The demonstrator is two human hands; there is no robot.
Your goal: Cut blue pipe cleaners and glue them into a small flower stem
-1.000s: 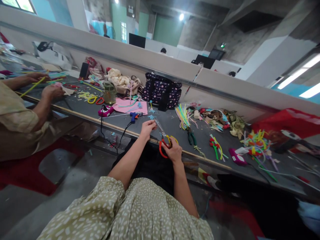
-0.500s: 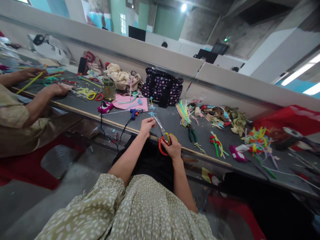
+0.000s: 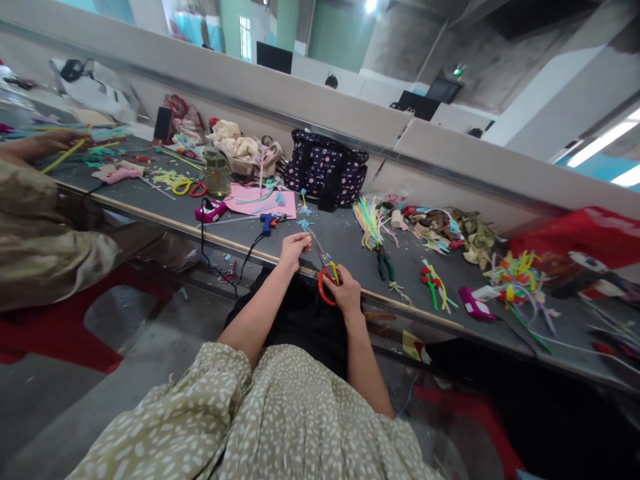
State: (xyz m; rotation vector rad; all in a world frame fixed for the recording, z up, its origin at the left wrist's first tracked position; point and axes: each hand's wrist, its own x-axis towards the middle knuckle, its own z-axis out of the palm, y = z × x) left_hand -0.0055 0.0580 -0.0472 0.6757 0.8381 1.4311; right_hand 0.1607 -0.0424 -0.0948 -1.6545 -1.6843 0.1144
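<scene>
My right hand (image 3: 346, 289) is wrapped round the red and yellow handles of a pair of scissors (image 3: 320, 250), whose blades point away from me over the table edge. My left hand (image 3: 295, 251) is closed in a pinch beside the blades. At its fingertips there are light blue fuzzy bits (image 3: 304, 225), and I cannot tell whether these are held or lie on the table behind. Further back stands a small stick with a blue ball (image 3: 303, 196). A blue glue gun (image 3: 269, 223) lies left of my left hand.
Pink sheet (image 3: 260, 201), glass jar (image 3: 217, 175) and dotted bag (image 3: 325, 167) stand behind. To the right lie pipe cleaners (image 3: 369, 223), green-handled pliers (image 3: 385, 264) and a purple box (image 3: 475, 305). A co-worker's hand (image 3: 63, 141) holds a yellow pipe cleaner at left.
The scissor blades look closer together or turned. My left hand stays beside them. At left, one of the co-worker's hands has drawn back from the pink glue gun.
</scene>
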